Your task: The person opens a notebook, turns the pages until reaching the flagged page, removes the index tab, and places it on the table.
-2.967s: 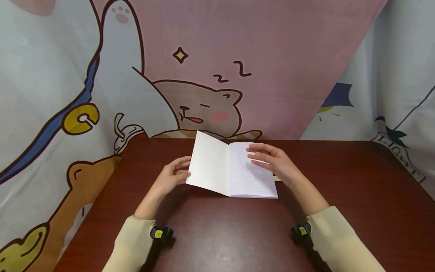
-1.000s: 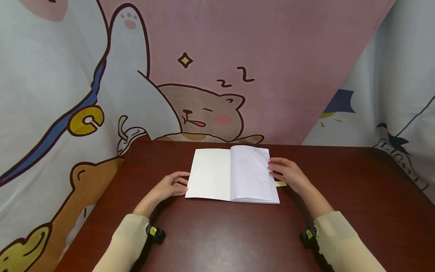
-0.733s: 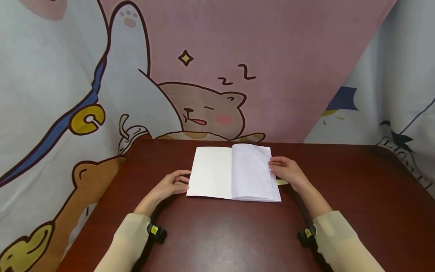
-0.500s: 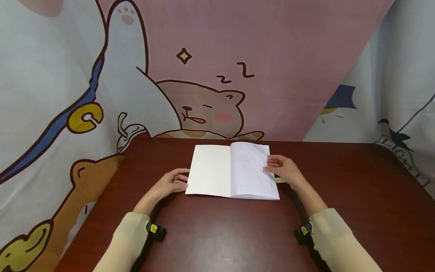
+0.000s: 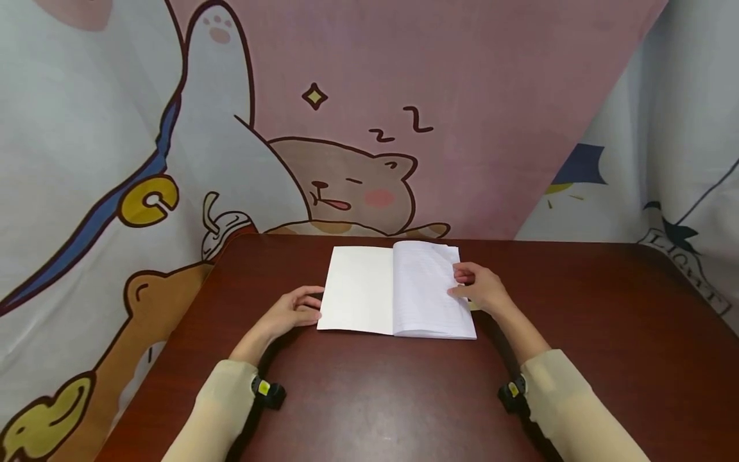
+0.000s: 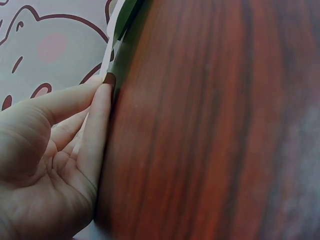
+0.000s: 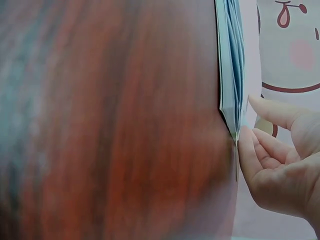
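Observation:
An open notebook [image 5: 358, 289] lies on the table, its blank white cover side to the left and a lined page [image 5: 424, 292] to the right. My left hand [image 5: 288, 311] holds the outer edge of the cover; in the left wrist view its thumb and fingertips meet there. At the right edge, my right hand [image 5: 485, 289] has its thumb on the lined page and its other fingers bent at the page edges. The right wrist view shows the thick stack of pages [image 7: 232, 75] from the side. A yellow tab [image 5: 475, 306] sticks out beside that hand, partly covered.
The dark red-brown wooden table [image 5: 381, 398] spreads around the notebook. A cartoon-printed curtain [image 5: 473, 128] hangs behind and at both sides. Each wrist carries a small black camera, such as the left one [image 5: 271, 393].
The cover, tilted up three seconds ago, now lies flat. My right hand has come down from above the page to its right edge, and its thumb has moved onto the paper.

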